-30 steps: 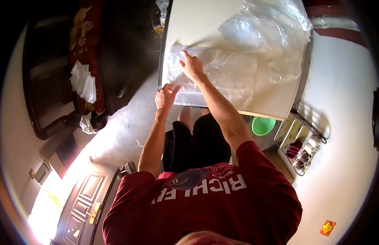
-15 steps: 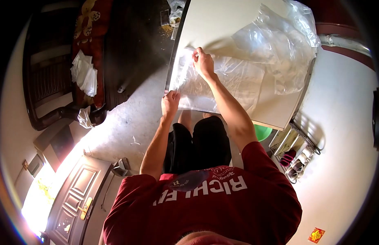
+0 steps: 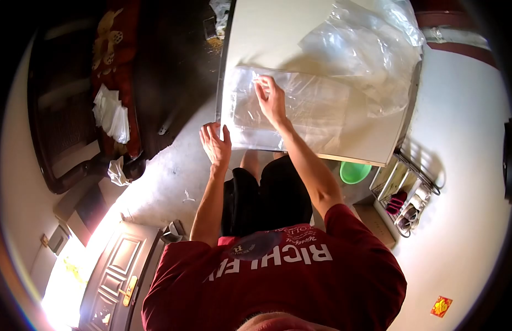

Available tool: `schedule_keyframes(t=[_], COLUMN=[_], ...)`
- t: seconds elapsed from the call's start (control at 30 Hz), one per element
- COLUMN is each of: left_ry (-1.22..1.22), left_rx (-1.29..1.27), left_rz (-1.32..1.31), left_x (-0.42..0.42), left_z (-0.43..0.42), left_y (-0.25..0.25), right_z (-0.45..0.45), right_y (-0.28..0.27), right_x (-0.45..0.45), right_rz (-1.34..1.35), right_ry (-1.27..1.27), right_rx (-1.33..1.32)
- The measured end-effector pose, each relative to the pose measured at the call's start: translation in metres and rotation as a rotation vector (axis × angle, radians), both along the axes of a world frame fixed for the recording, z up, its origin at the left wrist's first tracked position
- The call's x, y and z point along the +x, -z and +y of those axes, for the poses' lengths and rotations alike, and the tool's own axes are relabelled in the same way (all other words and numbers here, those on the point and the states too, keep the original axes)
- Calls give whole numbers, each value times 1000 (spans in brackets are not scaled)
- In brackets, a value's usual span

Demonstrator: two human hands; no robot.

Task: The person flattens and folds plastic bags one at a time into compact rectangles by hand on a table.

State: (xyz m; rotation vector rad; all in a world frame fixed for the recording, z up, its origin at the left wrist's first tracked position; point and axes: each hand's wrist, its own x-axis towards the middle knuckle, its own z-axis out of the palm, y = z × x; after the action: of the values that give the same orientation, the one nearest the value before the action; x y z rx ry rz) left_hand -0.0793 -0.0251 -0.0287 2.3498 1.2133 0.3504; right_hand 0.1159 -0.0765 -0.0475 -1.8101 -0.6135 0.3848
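Note:
A clear plastic bag (image 3: 316, 105) lies flat along the near part of the pale table (image 3: 267, 33), creased and shiny. My right hand (image 3: 272, 103) is over the bag's left part, its fingers loosely bent and apart; whether the fingertips touch the film I cannot tell. At the table's left edge, beside the bag's near left corner, my left hand (image 3: 216, 146) has its fingers spread with nothing between them. Farther back on the right is a crumpled heap of clear plastic (image 3: 366, 49), partly hanging over the flat bag's far side.
White folded sheets or bags (image 3: 111, 115) rest on the dark wooden bench (image 3: 43, 138) to the left. Below the table's right side are a green basin (image 3: 355, 172), a cardboard box (image 3: 374, 223) and a shoe rack (image 3: 405, 193). A door (image 3: 121, 265) stands at lower left.
Both hands have loosened from their pinch at the bag's left end. My left hand moved left off the bag's corner and spread its fingers. The bag's left end now lies flatter.

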Motion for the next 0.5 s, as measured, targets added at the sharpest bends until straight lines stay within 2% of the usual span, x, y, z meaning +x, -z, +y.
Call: schedule_keyframes(t=[0.03,0.1,0.13,0.2,0.23,0.33,0.43,0.5], left_ry=[52,190,285,481,555,660,779,763], left_rx=[80,69,-2,-12,-4,1,13,67], left_rz=[-57,-138,-115,-35,7,-4,-9,63], left_x=[7,29,42,69,78,93,98,99], left_z=[-1,-8,-12,-17,-19,-19,-15,-10], left_y=[-8,-10,-10,1,10,29,37,37], right_z=[-19,-50,-63,-86,-97,-124,-145,-152], right_y=[2,1,-2,-7,-7,0,16,26], right_x=[-5,-16,-22,-32,-34,-35,-28,-23], right_rz=[-125,-321,-322,-382,-381,-376,-395,-415], right_ry=[-33,-40,-24,-76,-59,4,20,26], right_rx=[-136,-209,-219,-489,-501,-690,-716,-733])
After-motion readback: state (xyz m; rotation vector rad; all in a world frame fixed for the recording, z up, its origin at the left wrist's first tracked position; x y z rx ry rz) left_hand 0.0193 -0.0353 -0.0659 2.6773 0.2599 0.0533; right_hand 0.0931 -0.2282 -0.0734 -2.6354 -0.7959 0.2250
